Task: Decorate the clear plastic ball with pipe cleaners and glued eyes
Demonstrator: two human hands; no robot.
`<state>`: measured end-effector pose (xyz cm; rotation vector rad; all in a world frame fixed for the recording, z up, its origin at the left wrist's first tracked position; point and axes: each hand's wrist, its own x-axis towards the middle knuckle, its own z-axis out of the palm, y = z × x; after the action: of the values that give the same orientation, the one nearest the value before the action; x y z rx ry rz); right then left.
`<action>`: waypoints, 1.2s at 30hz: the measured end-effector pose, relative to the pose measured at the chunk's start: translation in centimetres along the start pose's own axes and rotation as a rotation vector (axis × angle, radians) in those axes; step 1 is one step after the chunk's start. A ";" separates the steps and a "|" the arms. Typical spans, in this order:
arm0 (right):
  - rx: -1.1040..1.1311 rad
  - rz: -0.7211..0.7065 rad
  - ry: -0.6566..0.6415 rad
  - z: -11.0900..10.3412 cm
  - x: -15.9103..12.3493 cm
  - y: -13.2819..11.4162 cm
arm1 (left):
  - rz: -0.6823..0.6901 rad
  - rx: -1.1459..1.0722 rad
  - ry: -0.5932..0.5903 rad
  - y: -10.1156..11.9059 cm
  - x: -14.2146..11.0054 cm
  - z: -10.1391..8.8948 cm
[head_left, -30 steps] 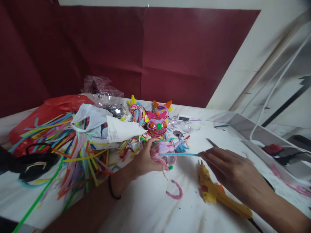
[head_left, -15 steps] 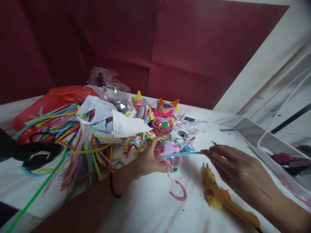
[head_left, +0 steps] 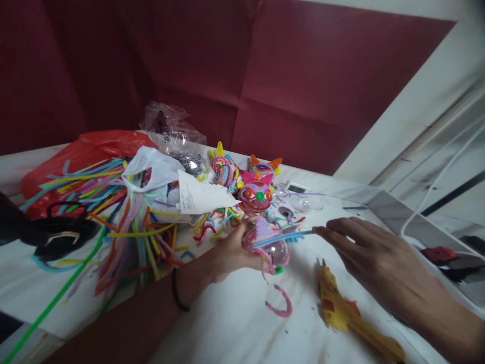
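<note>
Cupping the pink-trimmed clear ball (head_left: pixel 278 253) over the worktop (head_left: pixel 242 328), the left hand (head_left: pixel 235 253) curls partly closed around its side. The right hand (head_left: pixel 366 255) pinches 1 end of a blue strip (head_left: pixel 290 235), whose other end overlaps the ball. The step looks like fitting this strip; next seems to call for careful alignment. Nearby lies a yellow glue gun (head_left: pixel 337 303); farther back, 3 decorated heads (head_left: pixel 255 194).

Passage between pink curl (head_left: pixel 290 305) and glue gun (head_left: pixel 341 312)
</note>
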<state>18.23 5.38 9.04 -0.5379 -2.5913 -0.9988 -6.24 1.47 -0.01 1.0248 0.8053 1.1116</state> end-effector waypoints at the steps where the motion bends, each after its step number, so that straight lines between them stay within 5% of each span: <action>1: -0.001 0.003 0.000 0.0 0.1 0.1 | 0.006 -0.012 -0.016 -0.1 0.0 -0.1; 36: -0.010 -0.013 0.016 0.1 0.9 0.5 | -0.014 -0.346 -0.090 -0.7 0.5 -0.3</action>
<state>17.70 6.01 9.60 -0.5143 -2.5802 -1.0172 -6.17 1.96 -0.79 0.7703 0.5234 1.1371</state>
